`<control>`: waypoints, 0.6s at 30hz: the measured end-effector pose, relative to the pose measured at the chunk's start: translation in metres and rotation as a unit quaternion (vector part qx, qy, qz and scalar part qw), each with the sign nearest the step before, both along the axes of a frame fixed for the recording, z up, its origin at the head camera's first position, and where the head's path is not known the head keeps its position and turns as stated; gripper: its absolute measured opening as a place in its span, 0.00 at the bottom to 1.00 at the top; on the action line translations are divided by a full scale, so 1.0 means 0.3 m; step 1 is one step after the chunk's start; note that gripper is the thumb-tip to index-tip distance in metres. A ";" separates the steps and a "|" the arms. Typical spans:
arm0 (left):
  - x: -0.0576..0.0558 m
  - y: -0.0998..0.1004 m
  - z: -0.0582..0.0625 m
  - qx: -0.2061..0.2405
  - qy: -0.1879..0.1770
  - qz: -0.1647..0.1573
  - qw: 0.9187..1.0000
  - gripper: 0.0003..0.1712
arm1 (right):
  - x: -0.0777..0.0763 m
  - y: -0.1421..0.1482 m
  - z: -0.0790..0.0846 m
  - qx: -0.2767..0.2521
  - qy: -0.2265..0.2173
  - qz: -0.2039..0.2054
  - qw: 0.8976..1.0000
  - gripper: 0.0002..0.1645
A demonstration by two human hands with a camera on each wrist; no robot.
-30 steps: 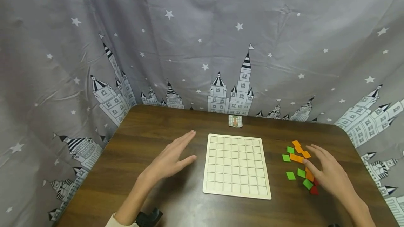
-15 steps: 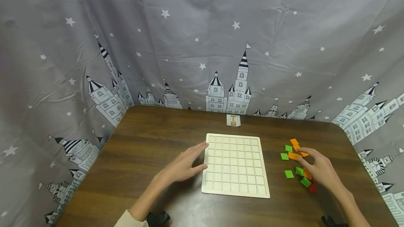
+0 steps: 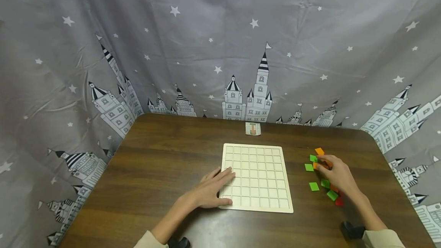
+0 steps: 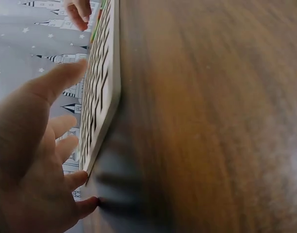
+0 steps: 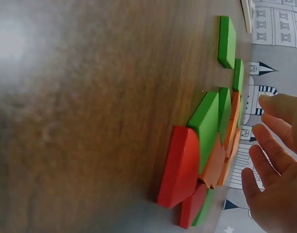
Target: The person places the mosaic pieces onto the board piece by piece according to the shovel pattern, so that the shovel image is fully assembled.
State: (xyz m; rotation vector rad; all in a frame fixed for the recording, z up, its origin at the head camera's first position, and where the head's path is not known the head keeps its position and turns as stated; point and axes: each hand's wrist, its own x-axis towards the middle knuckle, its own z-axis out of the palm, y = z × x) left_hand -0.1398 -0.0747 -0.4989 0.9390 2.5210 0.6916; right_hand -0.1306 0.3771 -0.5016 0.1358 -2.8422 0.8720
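Observation:
A pale square board (image 3: 256, 179) with a grid of shallow cells lies in the middle of the table. My left hand (image 3: 210, 190) rests at its left edge, fingers spread and fairly straight, with some fingertips over the outer cells. To the right is a loose cluster of flat tiles: green tiles (image 3: 314, 186), orange tiles (image 3: 319, 151) and red tiles (image 5: 178, 165). Over the orange ones hovers my right hand (image 3: 337, 173), thumb and index finger apart; the right wrist view shows nothing held. It hides part of the cluster in the head view.
Behind the board, near the table's back edge, lies a small card (image 3: 253, 128) with a printed grid pattern. A grey curtain (image 3: 193, 49) with castles and stars hangs behind the brown wooden table (image 3: 165, 156).
My left hand has moved right and come down onto the board's left edge. My right hand has moved left over the orange tiles, its thumb and index finger nearer each other.

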 end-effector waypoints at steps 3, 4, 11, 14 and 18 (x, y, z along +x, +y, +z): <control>0.005 -0.004 -0.006 -0.003 -0.001 0.006 1.000 0.48 | -0.016 0.007 -0.007 0.001 0.000 0.004 1.000 0.22; 0.005 -0.006 -0.009 -0.004 0.000 0.007 1.000 0.48 | -0.021 0.009 -0.008 0.001 -0.001 0.005 1.000 0.22; 0.005 -0.019 -0.019 -0.013 0.018 0.001 1.000 0.50 | -0.045 0.022 -0.020 0.002 -0.019 0.008 1.000 0.19; 0.005 -0.021 -0.021 -0.017 0.022 0.000 1.000 0.50 | -0.053 0.028 -0.027 0.001 -0.026 0.005 1.000 0.19; 0.007 -0.026 -0.019 -0.019 0.019 0.006 1.000 0.50 | -0.063 0.032 -0.033 0.005 -0.020 0.006 1.000 0.19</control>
